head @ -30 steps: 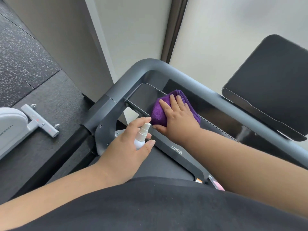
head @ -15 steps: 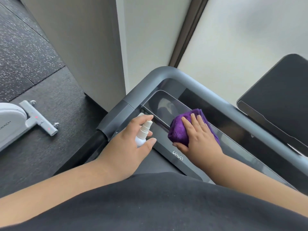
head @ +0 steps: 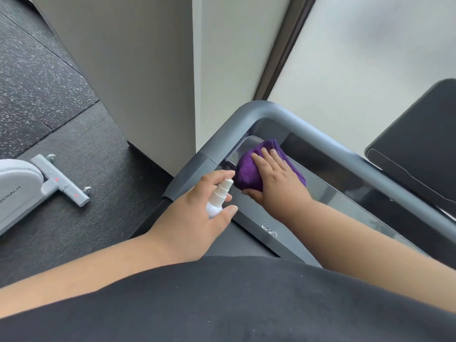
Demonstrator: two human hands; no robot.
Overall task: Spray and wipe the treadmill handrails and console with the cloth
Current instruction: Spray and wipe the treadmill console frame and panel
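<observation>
The right hand lies flat on the cloth, fingers straight and together, thumb tucked along the near edge, pressing it onto the console at the far left corner, just inside the bend of the handrail. The cloth is bunched into a thick purple pad, most of it showing to the left of the fingers. It looks soft and light, so it should mould to the glossy panel and into the corner, but it may slide or unfold on so smooth a surface unless the palm bears down evenly; holding it flat under the whole hand, as here, seems the right way.

The left hand is curled round the bottle, just beside and nearer than the right hand, forefinger lying over the nozzle and thumb against the body. The bottle is small, white plastic, likely light and a little slippery if wet; a grip round its body with one finger free for the pump suits it.
</observation>
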